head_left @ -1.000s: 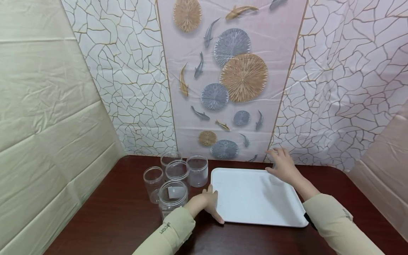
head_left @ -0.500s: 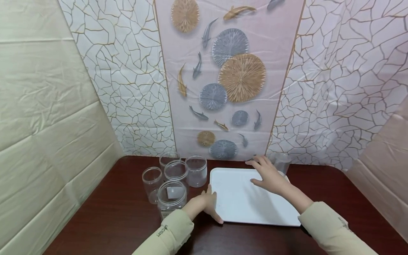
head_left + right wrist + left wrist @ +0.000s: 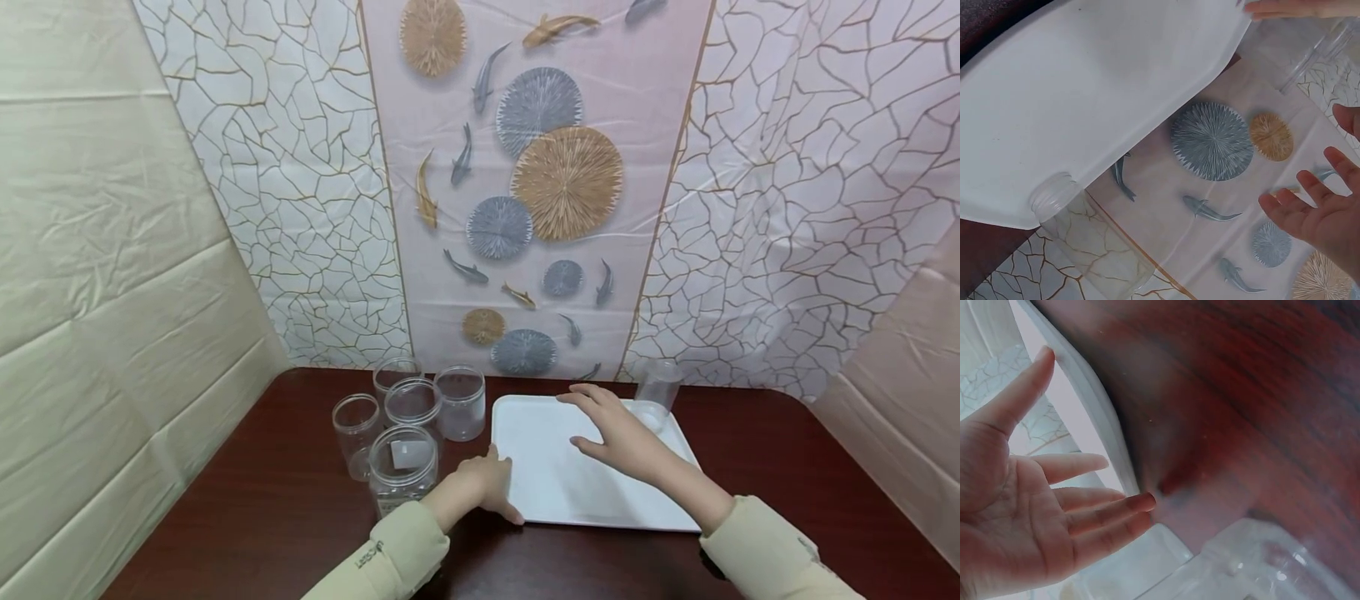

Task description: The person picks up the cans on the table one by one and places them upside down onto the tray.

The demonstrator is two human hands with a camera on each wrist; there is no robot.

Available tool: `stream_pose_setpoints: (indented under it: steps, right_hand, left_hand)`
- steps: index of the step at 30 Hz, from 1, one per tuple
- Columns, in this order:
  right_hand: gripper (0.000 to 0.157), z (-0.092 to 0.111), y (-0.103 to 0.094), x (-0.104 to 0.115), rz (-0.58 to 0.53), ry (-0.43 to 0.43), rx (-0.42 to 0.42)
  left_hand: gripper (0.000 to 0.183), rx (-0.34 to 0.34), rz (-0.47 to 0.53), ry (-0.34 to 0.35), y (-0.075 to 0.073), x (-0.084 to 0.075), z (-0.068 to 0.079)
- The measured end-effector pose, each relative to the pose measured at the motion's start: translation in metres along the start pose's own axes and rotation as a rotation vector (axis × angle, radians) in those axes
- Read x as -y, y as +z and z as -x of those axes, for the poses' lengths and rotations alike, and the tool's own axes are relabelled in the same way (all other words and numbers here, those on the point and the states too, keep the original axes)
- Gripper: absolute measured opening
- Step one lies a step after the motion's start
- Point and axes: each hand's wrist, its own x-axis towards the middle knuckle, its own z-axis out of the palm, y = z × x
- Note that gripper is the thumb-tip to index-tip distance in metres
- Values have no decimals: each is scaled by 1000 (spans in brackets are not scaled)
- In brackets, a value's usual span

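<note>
A white tray [image 3: 543, 475] lies on the dark wooden table. A clear plastic jar [image 3: 660, 385] stands at its back right corner, its ridged end [image 3: 1054, 194] down in the right wrist view. My right hand [image 3: 618, 437] hovers over the tray with fingers spread and holds nothing; it is to the left of that jar. My left hand [image 3: 487, 483] is at the tray's left edge, its fingers extended and apart in the left wrist view, with the tray's side wall [image 3: 1088, 384] right behind them.
Several clear jars stand grouped left of the tray, mouths up: a front jar [image 3: 403, 475] near my left forearm, a left jar [image 3: 356, 437] and a right jar [image 3: 461, 408] close to the tray. A patterned cloth [image 3: 517, 292] hangs behind the table.
My right hand has left the clear jar at the tray's back right corner and moved left and nearer over the tray. The left hand has stayed at the tray's left edge.
</note>
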Motion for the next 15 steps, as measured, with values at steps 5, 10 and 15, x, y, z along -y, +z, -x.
stream_pose_setpoints:
  steps: [5, 10, 15]
  right_hand:
    - [47, 4, -3, 4, -42, 35, -14]
    - [43, 10, -4, 5, -49, 35, -31]
    - [38, 17, -4, 4, -57, 21, -83]
  left_hand:
    - [74, -83, -25, 61, -1, 1, 8]
    - [68, -171, -3, 135, -5, 6, 17]
    - [59, -282, 61, 233, -14, 8, 22]
